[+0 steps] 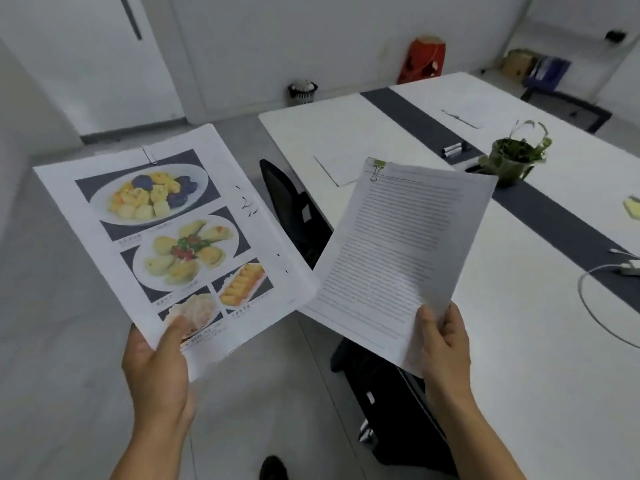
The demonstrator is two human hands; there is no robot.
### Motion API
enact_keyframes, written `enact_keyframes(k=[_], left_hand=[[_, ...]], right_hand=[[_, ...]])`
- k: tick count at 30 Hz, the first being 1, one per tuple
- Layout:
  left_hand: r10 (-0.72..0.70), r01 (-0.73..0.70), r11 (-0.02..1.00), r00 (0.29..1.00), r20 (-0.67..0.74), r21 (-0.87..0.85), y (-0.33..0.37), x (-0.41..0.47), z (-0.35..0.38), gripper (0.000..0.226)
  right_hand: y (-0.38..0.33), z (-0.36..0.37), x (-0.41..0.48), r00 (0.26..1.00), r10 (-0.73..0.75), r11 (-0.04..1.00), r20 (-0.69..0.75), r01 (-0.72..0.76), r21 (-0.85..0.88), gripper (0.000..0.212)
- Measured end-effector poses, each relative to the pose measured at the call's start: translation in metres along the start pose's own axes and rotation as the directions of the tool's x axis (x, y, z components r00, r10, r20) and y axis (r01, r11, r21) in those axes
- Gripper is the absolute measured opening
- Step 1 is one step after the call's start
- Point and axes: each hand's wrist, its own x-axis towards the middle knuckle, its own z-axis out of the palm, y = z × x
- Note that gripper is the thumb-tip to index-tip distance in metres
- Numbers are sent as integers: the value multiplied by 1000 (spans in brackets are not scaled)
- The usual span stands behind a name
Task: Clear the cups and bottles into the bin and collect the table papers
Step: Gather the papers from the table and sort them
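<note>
The left hand (156,362), at the lower left of the frame, pinches the bottom edge of a food-photo sheaf (166,237), thumb on the printed face and fingers hidden behind. A paper clip (149,154) sits on its top edge. The right hand (445,344), lower right of centre, grips the bottom corner of a text document (398,258), thumb on top and fingers curled under; a binder clip (377,168) holds its upper left corner. Both sets of pages are held in the air, with their near edges just beside each other.

The white table (519,341) fills the right side. A loose sheet (339,164) lies on it above the document, and another sheet (465,110) lies further up. A potted plant (512,157) stands on the table's dark centre strip. The bin (302,92) stands on the floor by the wall at upper centre, well apart from the hands. A black chair (298,216) is tucked at the table's edge.
</note>
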Motion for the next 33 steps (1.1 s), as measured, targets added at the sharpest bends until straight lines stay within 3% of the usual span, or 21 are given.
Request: enact_keyframes(k=[8, 14, 21, 27, 33], left_hand=[[65, -63, 998, 990, 127, -19, 68, 180, 56, 43], [28, -33, 999, 989, 146, 32, 53, 286, 124, 40], [-26, 14, 988, 997, 76, 152, 57, 419, 211, 32], [21, -38, 980, 996, 86, 194, 97, 535, 267, 37], [-31, -2, 975, 989, 145, 224, 80, 651, 328, 35]], right_hand=[[-69, 147, 79, 994, -89, 993, -66, 94, 72, 16], [-59, 217, 154, 982, -61, 993, -180, 78, 88, 16], [-55, 340, 292, 993, 42, 994, -110, -30, 109, 14], [-116, 444, 404, 999, 14, 995, -46, -9, 96, 18], [-122, 522, 483, 998, 32, 999, -57, -30, 31, 10]])
